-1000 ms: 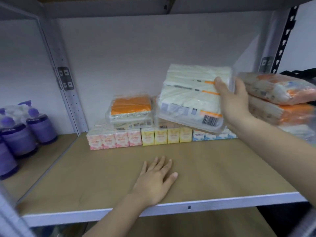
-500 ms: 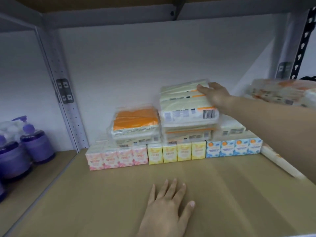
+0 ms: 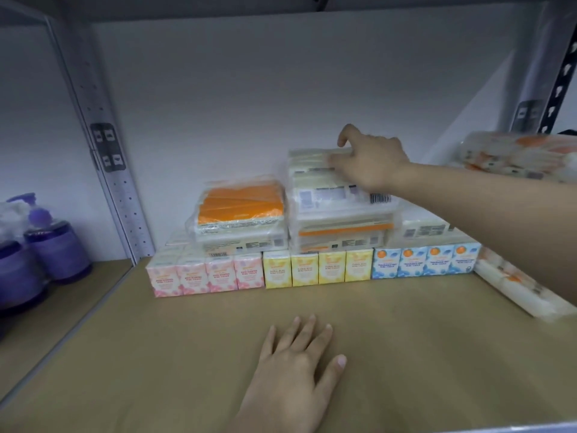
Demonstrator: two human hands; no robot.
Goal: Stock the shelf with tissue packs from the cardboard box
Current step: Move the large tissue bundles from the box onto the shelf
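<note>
A clear-wrapped tissue pack [image 3: 327, 195] with a barcode lies on top of another such pack [image 3: 343, 235] at the back of the shelf [image 3: 156, 354]. My right hand [image 3: 371, 164] rests on its top right part, fingers bent and touching the wrap, index finger lifted. My left hand [image 3: 293, 370] lies flat on the bare shelf board near the front, holding nothing. Left of the stack sits an orange-topped pack [image 3: 240, 207]. The cardboard box is out of view.
Rows of pink [image 3: 206, 273], yellow [image 3: 318, 267] and blue [image 3: 424, 260] mini tissue packs stand under the larger packs. Orange-printed soft packs [image 3: 515, 157] pile up at the right, one lying on the board [image 3: 512, 282]. Purple pump bottles [image 3: 56, 245] stand beyond the upright post [image 3: 106, 157].
My right hand carried the barcode pack from mid-air onto the middle stack and now lies on top of it. The view moved closer to the shelf. My left hand stayed flat.
</note>
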